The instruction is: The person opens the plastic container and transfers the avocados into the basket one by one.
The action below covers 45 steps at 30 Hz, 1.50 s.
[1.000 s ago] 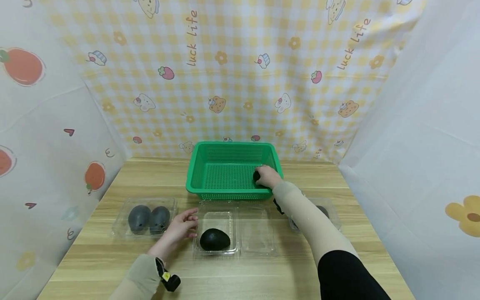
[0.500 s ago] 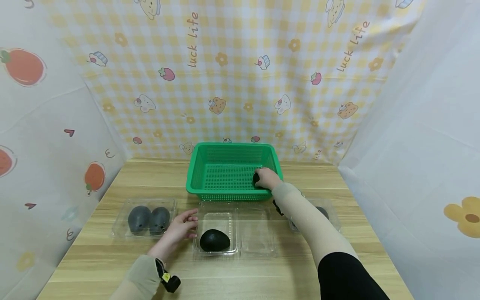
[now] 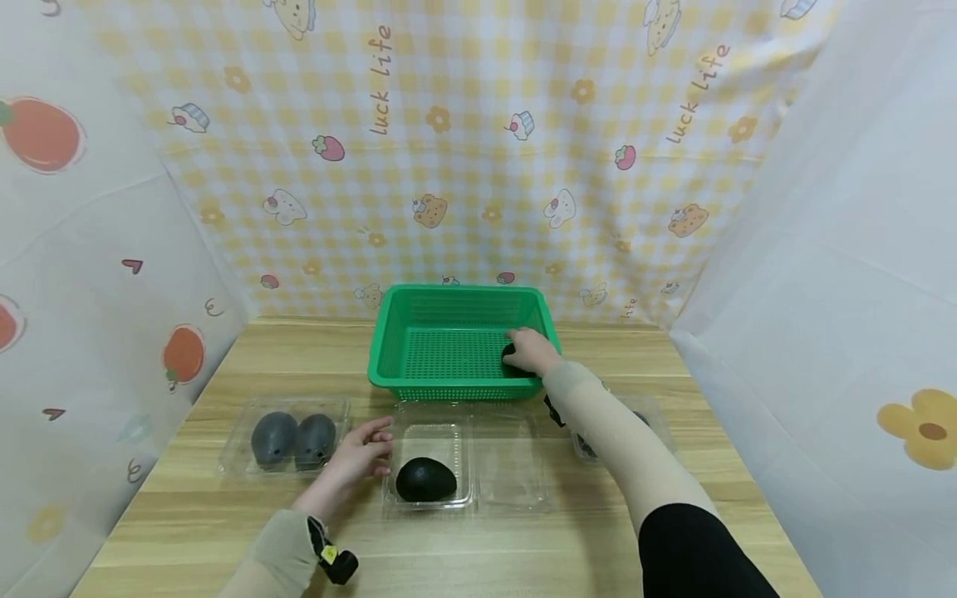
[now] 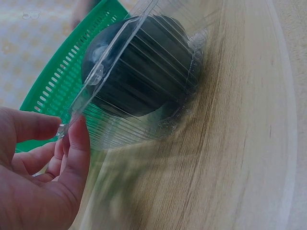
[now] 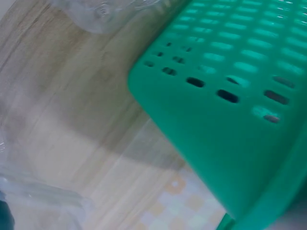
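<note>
An open clear plastic clamshell box (image 3: 434,438) lies mid-table, with a dark avocado (image 3: 426,480) in the front of its left half. Its lid half is folded flat to the right. My left hand (image 3: 361,453) is at the box's left side; in the left wrist view the thumb and a finger of this hand (image 4: 45,167) pinch the rim. My right hand (image 3: 532,352) reaches into the right end of a green plastic basket (image 3: 463,383) and grips another dark avocado (image 3: 508,365), mostly covered by the hand. The right wrist view shows the basket wall (image 5: 201,129) but not the hand.
On the left stands a closed clear box (image 3: 242,448) containing two dark avocados (image 3: 295,438). Another clear box (image 3: 661,415) with dark fruit sits on the right, partly behind my right forearm. A patterned cloth (image 3: 463,183) hangs at the table's back edge.
The head view has shifted slightly. My right hand stays on the avocado in the basket, its fingers moving a little; my left hand keeps its place at the box.
</note>
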Available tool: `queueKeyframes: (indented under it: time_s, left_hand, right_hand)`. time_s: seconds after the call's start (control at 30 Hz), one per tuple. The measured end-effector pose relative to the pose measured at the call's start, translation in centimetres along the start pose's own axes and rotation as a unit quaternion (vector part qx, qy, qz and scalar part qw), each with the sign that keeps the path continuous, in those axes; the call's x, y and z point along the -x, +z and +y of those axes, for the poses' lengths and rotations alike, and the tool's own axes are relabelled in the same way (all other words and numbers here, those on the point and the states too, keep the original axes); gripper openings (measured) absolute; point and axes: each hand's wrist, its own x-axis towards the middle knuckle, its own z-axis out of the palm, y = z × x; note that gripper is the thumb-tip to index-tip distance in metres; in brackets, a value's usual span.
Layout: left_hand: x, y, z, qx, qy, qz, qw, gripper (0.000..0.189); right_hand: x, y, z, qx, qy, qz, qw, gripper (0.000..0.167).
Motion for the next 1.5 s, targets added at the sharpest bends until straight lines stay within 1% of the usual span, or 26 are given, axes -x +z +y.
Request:
queueKeyframes:
  time_s: [0.1, 0.23, 0.33, 0.47, 0.63, 0.73, 0.97, 1.07, 1.13, 1.23, 1.3, 1.4, 1.5]
  left_hand:
    - [-0.1, 0.0, 0.1, 0.0, 0.006, 0.001, 1.0, 0.05]
    - [0.2, 0.1, -0.1, -0.003, 0.001, 0.004, 1.0, 0.05]
    - [0.4, 0.1, -0.2, -0.005, -0.003, 0.008, 1.0, 0.05]
    - [0.4, 0.2, -0.1, -0.004, 0.003, 0.011, 0.9999, 0.05]
    - [0.3, 0.2, -0.1, -0.001, 0.002, 0.013, 0.9999, 0.049]
    - [0.4, 0.2, -0.1, 0.0, 0.003, 0.012, 0.9999, 0.049]
    - [0.6, 0.3, 0.2, 0.004, -0.001, 0.008, 1.0, 0.05]
    - [0.6, 0.3, 0.2, 0.009, 0.011, -0.002, 0.9999, 0.051]
    - [0.7, 0.1, 0.1, 0.016, 0.027, -0.017, 0.9993, 0.051]
    - [0.6, 0.1, 0.1, 0.018, 0.035, -0.025, 0.9989, 0.051]
    - [0.5, 0.1, 0.2, 0.015, 0.026, -0.02, 0.9993, 0.051]
    - [0.4, 0.2, 0.3, 0.003, 0.001, -0.001, 1.0, 0.051]
    - [0.4, 0.4, 0.4, -0.006, -0.01, 0.007, 0.9999, 0.05]
  right_hand:
    - [0.4, -0.9, -0.5, -0.01, -0.006, 0.017, 0.9998, 0.054]
    - [1.5, -1.7, -1.7, -0.016, -0.036, 0.03, 0.9988, 0.054]
    - [2.6, -2.2, -3.1, -0.023, -0.071, 0.043, 0.9963, 0.054]
    - [4.2, -2.6, -5.3, -0.028, -0.122, 0.057, 0.9906, 0.053]
    - [6.0, -2.7, -8.1, -0.018, -0.181, 0.053, 0.982, 0.053]
    - [6.9, -2.5, -9.5, -0.007, -0.206, 0.052, 0.977, 0.054]
    - [8.9, -1.7, -12.2, -0.013, -0.246, 0.03, 0.9686, 0.053]
    - [9.7, -1.1, -12.9, -0.017, -0.258, 0.016, 0.9657, 0.053]
    - [10.0, -0.5, -13.2, -0.017, -0.266, 0.008, 0.9638, 0.053]
    - [10.2, 0.4, -13.5, -0.022, -0.277, 0.0, 0.9607, 0.053]
    - [10.4, 1.1, -13.6, -0.024, -0.284, -0.003, 0.9584, 0.054]
    - [10.7, 2.1, -13.9, -0.031, -0.29, -0.013, 0.9564, 0.054]
    - [11.0, 3.0, -14.2, -0.039, -0.289, -0.029, 0.9562, 0.054]
